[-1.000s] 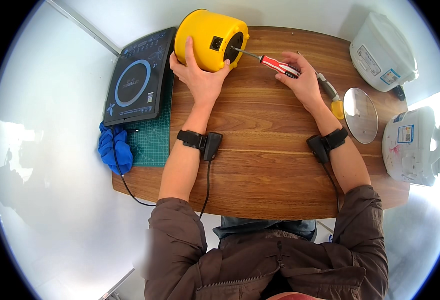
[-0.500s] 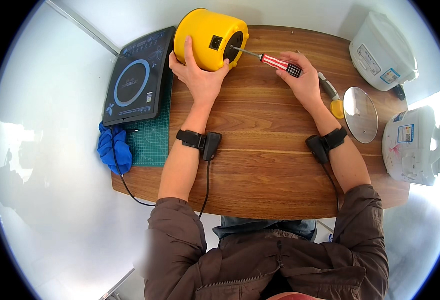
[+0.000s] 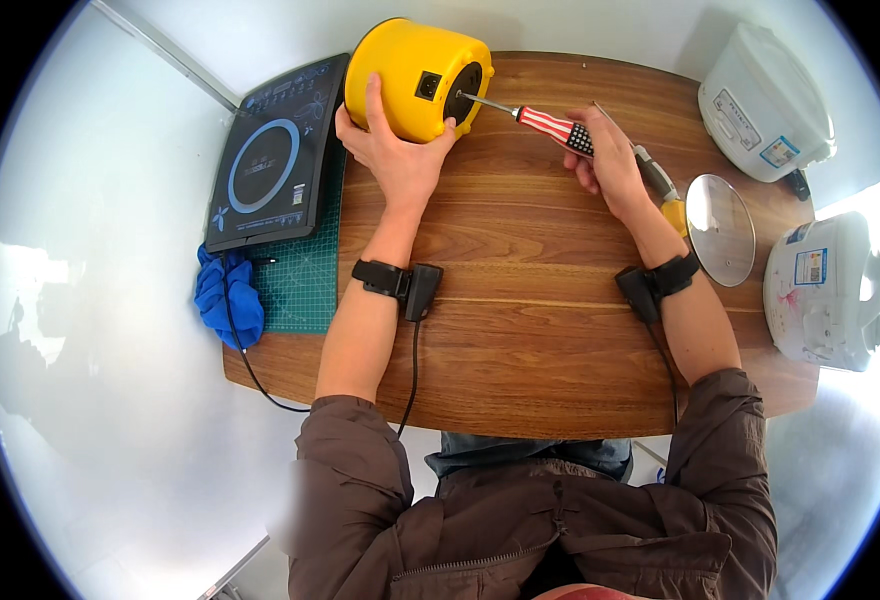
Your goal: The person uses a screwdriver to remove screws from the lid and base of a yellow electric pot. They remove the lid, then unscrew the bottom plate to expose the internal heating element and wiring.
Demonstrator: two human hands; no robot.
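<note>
We find the yellow pot [image 3: 410, 75] at the far edge of the desk [image 3: 520, 290], left of centre, tipped over so that its dark base disc [image 3: 471, 82] faces right. Whether the desk bears its weight, we cannot tell. The left hand [image 3: 400, 165] has its grip clamped on the pot, thumb near the base rim and a finger along the wall. The right hand [image 3: 610, 170] has its grip closed about the handle of the screwdriver [image 3: 552, 125], whose shaft reaches the base disc; exact seating of the tip is too small to confirm.

We judge the pot stiff, moderately heavy and rather slippery on its smooth, rounded wall. Hold is best taken across the wall and base rim together, clear of the power socket [image 3: 427, 86]. The screwdriver we judge light and rigid, best held well back on its handle. The glass lid [image 3: 730, 235] we rate fragile, to be taken by its rim.

We count one pot, one screwdriver and one glass lid; one black induction cooktop [image 3: 265, 165], one green mat [image 3: 300, 290] partly beneath it, and one crumpled blue cloth [image 3: 228, 300]. To the right we count two white cookers [image 3: 760, 105], and one tool with a grey handle [image 3: 657, 175] beside the lid, partly hidden by the right arm. Two black wrist units [image 3: 424, 292] are worn, one per arm.
</note>
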